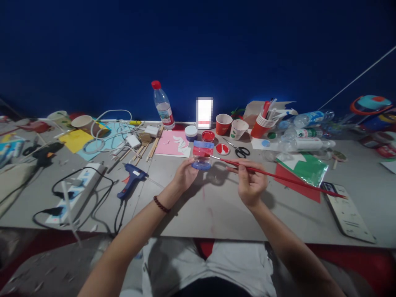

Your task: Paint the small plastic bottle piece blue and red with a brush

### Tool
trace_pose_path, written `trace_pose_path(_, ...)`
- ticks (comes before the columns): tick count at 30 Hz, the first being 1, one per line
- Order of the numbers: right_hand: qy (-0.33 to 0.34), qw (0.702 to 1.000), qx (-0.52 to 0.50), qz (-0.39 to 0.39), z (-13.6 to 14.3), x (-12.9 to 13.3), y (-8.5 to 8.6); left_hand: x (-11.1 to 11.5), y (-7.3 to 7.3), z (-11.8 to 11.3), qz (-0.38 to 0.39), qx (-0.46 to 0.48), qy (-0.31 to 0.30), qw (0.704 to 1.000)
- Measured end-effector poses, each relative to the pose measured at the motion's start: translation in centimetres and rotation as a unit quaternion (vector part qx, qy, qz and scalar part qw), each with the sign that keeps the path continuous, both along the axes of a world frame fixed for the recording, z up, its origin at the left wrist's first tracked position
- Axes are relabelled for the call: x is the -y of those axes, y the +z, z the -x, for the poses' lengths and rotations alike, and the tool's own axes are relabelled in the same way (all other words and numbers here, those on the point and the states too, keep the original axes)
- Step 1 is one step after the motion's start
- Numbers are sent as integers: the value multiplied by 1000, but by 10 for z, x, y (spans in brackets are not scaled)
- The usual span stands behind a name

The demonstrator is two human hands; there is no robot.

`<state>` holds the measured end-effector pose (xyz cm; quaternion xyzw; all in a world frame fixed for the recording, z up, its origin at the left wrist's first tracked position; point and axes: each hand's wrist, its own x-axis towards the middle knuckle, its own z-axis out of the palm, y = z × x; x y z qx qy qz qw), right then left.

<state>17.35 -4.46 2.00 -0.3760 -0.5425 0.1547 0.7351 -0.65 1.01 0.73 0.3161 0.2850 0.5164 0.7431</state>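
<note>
Between the fingers of my left hand (186, 174) is a small clear plastic piece (202, 161) with blue ends, held above the table. A wet-looking red band crosses its upper part. My right hand (252, 181) grips a long red paintbrush (278, 176) like a pen, its bristle end touching or very close to the red band. Just behind the piece stands an open jar of red paint (208, 135). A paint-smeared round lid (222, 149) lies to its right. Left of the jar is a white-lidded jar (191, 133).
Black-handled scissors (242, 152), paper cups (224, 124) and clear bottles (305, 144) stand or lie at the right, with a phone (349, 212) near the edge. At left are a blue glue gun (133, 179), a power strip (78, 194) and tangled cables. An upright bottle (163, 109) stands behind.
</note>
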Motion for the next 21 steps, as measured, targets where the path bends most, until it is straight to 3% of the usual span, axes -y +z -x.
trace_pose_path(11,-46,999,-8,6,-5,-6,1,-4,5,5,42,41,16,998)
trace_pose_path(21,-35,998,46,7,-4,-3,-8,-1,7,3,36,27,1,999)
